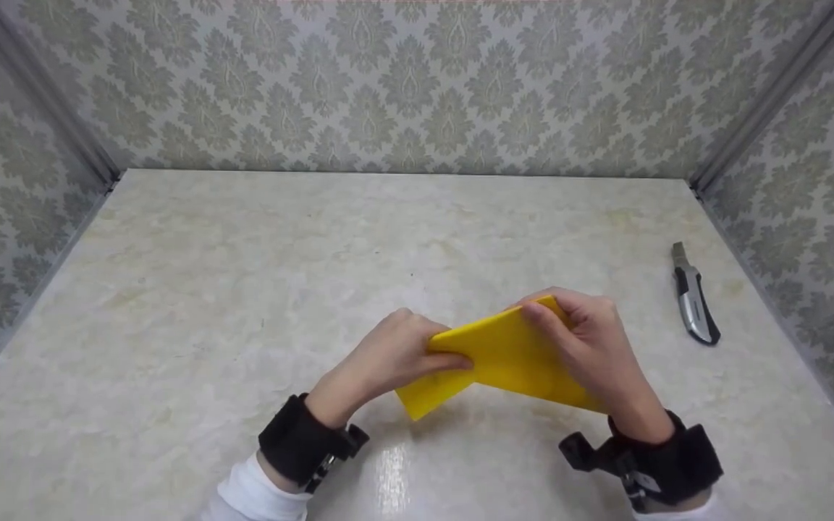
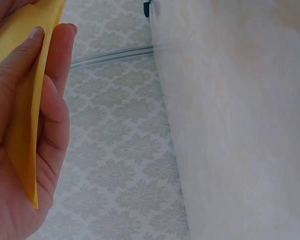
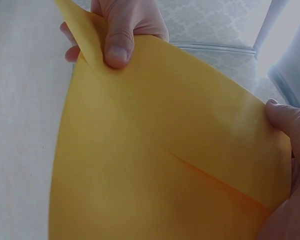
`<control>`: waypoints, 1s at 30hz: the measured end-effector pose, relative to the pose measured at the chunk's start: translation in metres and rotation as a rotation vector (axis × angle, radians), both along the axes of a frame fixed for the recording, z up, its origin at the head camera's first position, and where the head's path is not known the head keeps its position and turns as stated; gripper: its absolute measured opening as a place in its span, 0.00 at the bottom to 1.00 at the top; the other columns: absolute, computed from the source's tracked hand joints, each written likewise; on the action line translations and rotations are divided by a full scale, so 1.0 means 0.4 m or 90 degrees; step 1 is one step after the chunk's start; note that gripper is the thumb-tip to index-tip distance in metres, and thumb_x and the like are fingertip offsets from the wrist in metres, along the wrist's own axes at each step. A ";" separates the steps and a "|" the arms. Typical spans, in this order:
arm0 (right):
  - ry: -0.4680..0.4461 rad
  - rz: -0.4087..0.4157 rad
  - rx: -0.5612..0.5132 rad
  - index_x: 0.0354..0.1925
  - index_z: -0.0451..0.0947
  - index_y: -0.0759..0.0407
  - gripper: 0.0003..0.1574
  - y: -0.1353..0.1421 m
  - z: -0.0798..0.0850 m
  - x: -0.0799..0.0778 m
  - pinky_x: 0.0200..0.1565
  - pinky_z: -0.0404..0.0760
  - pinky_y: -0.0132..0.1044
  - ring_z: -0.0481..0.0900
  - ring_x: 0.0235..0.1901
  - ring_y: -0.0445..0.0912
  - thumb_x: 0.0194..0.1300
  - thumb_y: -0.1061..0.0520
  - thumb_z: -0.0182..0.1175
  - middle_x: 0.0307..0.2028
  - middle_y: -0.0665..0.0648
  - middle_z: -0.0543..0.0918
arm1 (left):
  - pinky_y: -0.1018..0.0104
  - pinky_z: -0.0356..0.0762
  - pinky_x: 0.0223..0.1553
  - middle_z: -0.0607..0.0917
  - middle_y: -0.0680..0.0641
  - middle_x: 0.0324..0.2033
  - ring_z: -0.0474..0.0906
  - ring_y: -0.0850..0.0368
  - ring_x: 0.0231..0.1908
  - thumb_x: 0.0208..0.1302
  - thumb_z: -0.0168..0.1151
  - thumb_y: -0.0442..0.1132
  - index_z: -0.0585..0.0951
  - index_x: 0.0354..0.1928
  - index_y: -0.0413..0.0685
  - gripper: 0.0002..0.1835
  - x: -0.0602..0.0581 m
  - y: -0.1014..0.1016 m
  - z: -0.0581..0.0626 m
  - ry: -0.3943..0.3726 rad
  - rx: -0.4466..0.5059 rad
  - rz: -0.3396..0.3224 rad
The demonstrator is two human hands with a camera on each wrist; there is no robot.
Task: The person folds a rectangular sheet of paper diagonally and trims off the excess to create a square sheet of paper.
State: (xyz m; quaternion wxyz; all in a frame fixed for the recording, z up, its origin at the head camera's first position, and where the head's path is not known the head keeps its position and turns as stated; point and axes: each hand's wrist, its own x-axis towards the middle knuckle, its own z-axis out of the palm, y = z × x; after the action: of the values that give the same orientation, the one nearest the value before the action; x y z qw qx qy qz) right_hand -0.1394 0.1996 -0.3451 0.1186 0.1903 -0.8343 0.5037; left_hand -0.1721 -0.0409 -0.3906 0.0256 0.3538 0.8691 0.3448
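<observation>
A sheet of yellow paper [image 1: 504, 354], folded along its upper edge, is held up between both hands over the table. My left hand [image 1: 395, 351] pinches its left part, the thumb lying on the near face and the fingers behind, as the left wrist view also shows. My right hand [image 1: 591, 333] grips the upper right corner between thumb and fingers. In the right wrist view the paper [image 3: 140, 125] spreads wide, with a short slanting crease near the right palm. Its left end bends over beside the left thumb.
A utility knife [image 1: 695, 304] with a grey and black handle lies on the right side of the pale marbled table [image 1: 243, 253]. Patterned wall panels [image 1: 410, 79] stand along the back and both sides. Each wrist wears a black strap [image 1: 301, 441] with a small camera mount.
</observation>
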 end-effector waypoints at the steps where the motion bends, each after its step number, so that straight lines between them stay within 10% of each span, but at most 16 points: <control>1: 0.001 0.004 -0.005 0.37 0.87 0.56 0.09 0.000 0.000 0.000 0.35 0.85 0.30 0.82 0.26 0.44 0.71 0.62 0.59 0.32 0.50 0.89 | 0.77 0.69 0.23 0.86 0.52 0.21 0.73 0.68 0.18 0.61 0.70 0.54 0.88 0.30 0.50 0.15 0.000 0.000 0.000 -0.003 0.000 0.001; 30: 0.063 0.014 -0.073 0.40 0.86 0.58 0.12 -0.010 -0.016 -0.010 0.39 0.86 0.30 0.86 0.33 0.42 0.73 0.66 0.55 0.38 0.52 0.91 | 0.77 0.65 0.18 0.84 0.54 0.15 0.74 0.67 0.14 0.52 0.75 0.58 0.89 0.23 0.51 0.18 0.000 -0.013 0.013 0.064 -0.018 0.062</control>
State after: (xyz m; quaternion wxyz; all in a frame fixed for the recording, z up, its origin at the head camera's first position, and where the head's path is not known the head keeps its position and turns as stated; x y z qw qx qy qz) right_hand -0.1435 0.1956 -0.3516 0.1651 0.2173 -0.7951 0.5417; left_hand -0.1721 -0.0463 -0.3852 -0.0301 0.3274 0.8902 0.3154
